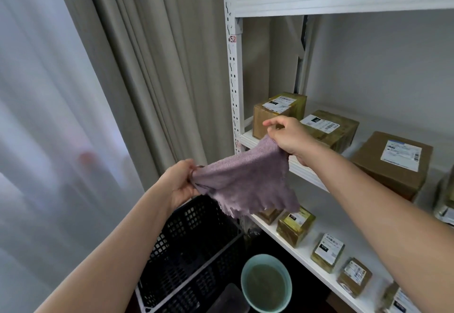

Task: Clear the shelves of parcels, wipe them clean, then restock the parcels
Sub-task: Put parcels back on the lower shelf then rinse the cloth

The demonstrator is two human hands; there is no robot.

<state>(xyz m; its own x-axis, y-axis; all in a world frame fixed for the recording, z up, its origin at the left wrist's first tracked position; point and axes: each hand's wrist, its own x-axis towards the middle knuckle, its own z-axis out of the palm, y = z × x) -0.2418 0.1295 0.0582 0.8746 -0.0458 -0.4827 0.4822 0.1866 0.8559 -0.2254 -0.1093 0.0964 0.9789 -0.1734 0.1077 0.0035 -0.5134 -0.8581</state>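
A purple cloth (242, 180) is stretched between both hands in front of the white shelving unit (234, 71). My left hand (180, 181) grips its left corner, and my right hand (288, 137) pinches its upper right corner. On the middle shelf (307, 172) stand brown parcels with white labels: one at the left end (278, 111), a second beside it (330, 128), and a larger one (393, 162) further right. The lower shelf (326, 229) carries several small parcels (296, 225) in a row. The top shelf's underside shows above.
A black perforated plastic crate (194, 248) stands on the floor below the cloth. Beside it is a pale green basin (266, 282) of murky water. Beige curtains (152, 67) and a sheer white curtain hang to the left.
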